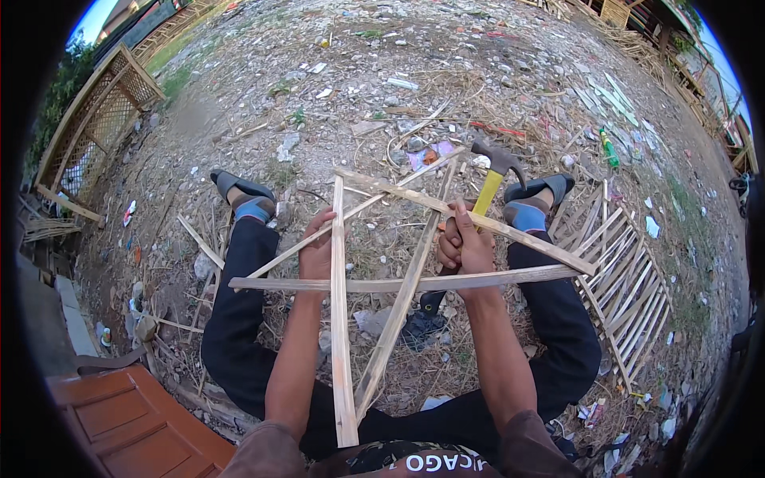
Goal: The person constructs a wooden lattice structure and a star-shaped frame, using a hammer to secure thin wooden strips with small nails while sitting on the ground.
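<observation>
1. The littered ground [343,95] spreads in front of you, strewn with stones, dry stalks and scraps.
2. Your legs [239,319] in dark trousers stand bent and wide apart on it, one on either side of the work.
3. A lattice panel [100,131] in a wooden frame leans upright toward the ground's far left corner.
4. A reddish-brown panelled board [143,422] takes up the ground's near left corner.
5. A slatted wooden piece [629,291], its many thin strips side by side, lies toward the ground's right edge, just beside your right leg.
6. The wooden star frame [382,285], five pale strips crossing one another, is in front of you between your knees, with one point toward your shirt.
7. The hammer [488,191], yellow-handled with a dark claw head, sticks up past the frame's far right side, head uppermost.
8. Your right hand [470,247] is clenched around the hammer's handle, thumb upward by a slanting strip; you cannot tell here whether it also grips the wood.
9. Your left hand [316,247] grasps the frame's left side, near where strips cross.
10. A green bottle [609,149] lies beyond your right foot, toward the ground's right edge.
</observation>
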Tool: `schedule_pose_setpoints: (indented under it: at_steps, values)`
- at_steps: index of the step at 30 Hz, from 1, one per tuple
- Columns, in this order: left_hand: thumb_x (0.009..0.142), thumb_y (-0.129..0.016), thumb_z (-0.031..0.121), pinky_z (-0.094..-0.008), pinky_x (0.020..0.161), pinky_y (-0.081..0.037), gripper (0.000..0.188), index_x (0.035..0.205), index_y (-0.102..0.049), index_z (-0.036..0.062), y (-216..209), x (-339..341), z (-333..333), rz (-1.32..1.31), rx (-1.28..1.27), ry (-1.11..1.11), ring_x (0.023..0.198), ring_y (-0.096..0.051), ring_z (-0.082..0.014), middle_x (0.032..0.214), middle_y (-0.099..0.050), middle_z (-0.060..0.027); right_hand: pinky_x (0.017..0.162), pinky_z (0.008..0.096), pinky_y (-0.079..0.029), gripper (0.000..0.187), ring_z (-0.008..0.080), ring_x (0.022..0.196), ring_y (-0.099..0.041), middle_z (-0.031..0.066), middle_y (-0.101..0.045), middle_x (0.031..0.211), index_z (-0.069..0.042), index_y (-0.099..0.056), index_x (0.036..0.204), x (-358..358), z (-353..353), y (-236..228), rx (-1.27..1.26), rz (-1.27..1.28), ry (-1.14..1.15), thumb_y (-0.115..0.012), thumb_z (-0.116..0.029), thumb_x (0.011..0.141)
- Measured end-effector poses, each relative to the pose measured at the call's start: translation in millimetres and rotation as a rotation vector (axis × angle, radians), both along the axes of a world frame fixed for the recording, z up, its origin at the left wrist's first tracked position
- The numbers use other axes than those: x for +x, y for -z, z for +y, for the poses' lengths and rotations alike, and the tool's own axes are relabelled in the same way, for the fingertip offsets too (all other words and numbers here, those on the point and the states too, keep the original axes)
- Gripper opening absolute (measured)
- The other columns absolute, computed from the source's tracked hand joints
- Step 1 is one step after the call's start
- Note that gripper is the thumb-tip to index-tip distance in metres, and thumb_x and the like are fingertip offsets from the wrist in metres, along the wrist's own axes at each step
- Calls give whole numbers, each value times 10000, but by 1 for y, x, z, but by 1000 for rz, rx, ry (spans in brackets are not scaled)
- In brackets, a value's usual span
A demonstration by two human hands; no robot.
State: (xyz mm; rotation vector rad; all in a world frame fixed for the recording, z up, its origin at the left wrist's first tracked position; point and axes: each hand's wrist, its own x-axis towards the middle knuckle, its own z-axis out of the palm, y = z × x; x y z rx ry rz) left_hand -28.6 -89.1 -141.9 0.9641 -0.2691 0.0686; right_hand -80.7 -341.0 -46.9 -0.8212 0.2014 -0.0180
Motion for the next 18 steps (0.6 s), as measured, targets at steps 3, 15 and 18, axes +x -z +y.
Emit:
schedule_pose_setpoints:
  at_steps: [3, 15, 18]
  values:
    - [903, -639, -35, -239, 838, -529, 313, 1202, -623, 59, 9, -10, 4, 93, 46, -76, 1041, -617, -130, 1343, -537, -73, 368, 205, -230, 210, 35, 420, -295, -20, -390, 672, -63, -546, 1100, -5, 4, 13, 119, -18, 9, -541, -255, 1016]
    - [912, -616, -37, -270, 818, -534, 336, 1234, -600, 55, 18, -28, 1, 234, 60, -101, 1035, -621, -153, 1301, -561, -88, 371, 198, -243, 219, 37, 420, -280, -8, -403, 692, -98, -521, 1149, -16, 2, 42, 205, 39, -10, -491, -281, 1033]
    - [933, -580, -15, -281, 778, -555, 385, 1309, -529, 55, 27, -28, 17, 283, -41, -64, 943, -648, -162, 1162, -615, -120, 372, 198, -246, 219, 41, 414, -266, -7, -383, 680, -112, -509, 1174, -17, 15, 40, 212, 71, -59, -466, -281, 1042]
